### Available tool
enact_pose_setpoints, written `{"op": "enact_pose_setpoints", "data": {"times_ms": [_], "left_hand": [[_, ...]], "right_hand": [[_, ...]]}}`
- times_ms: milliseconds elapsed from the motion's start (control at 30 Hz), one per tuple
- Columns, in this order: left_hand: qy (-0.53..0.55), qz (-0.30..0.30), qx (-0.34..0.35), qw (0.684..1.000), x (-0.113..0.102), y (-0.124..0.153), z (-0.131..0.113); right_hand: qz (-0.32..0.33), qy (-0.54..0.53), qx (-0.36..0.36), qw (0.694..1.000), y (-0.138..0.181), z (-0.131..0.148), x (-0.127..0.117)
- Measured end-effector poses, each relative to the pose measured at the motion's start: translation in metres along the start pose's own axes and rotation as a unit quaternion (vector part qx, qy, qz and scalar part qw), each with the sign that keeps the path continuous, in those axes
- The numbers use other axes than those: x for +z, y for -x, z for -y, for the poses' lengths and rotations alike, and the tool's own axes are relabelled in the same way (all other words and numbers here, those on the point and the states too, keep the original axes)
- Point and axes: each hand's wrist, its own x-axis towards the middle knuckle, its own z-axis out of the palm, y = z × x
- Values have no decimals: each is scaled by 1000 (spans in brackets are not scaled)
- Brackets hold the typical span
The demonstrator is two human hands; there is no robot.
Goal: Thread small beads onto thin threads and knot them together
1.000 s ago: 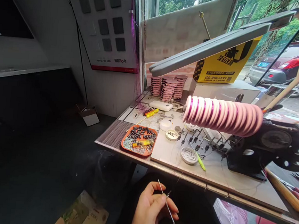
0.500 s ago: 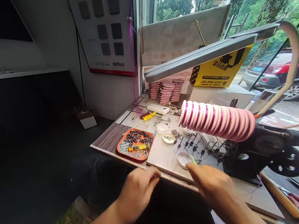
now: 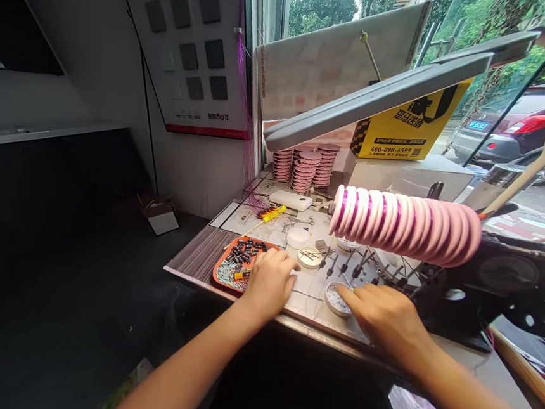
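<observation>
Over the bench (image 3: 191, 252) | left hand (image 3: 270, 282) partly hides tray (image 3: 216, 273) | right hand (image 3: 387, 316) overlaps dish (image 3: 333, 306) | grip states unclear

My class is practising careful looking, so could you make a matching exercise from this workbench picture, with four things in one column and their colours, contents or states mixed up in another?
Column one
1. Tray
2. Dish nearest the right hand
3. Printed box
4. Large ribbed roll

Column two
A. Pink
B. Partly hidden behind the left hand
C. Yellow
D. Holds small white pieces

Right pairs: 1-B, 2-D, 3-C, 4-A
</observation>
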Motion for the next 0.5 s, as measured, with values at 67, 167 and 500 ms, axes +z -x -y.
{"op": "enact_pose_setpoints", "data": {"times_ms": [67,167,500], "left_hand": [[-16,8,4,1000,-3,-17,4],[-38,45,39,997,-2,-46,5],[-46,158,75,984,10,-82,-4]], "right_hand": [[-26,-21,-41,999,3,9,-12],[-93,-79,-85,989,9,34,-25],[-184,-205,-29,961,25,92,-14]]}}
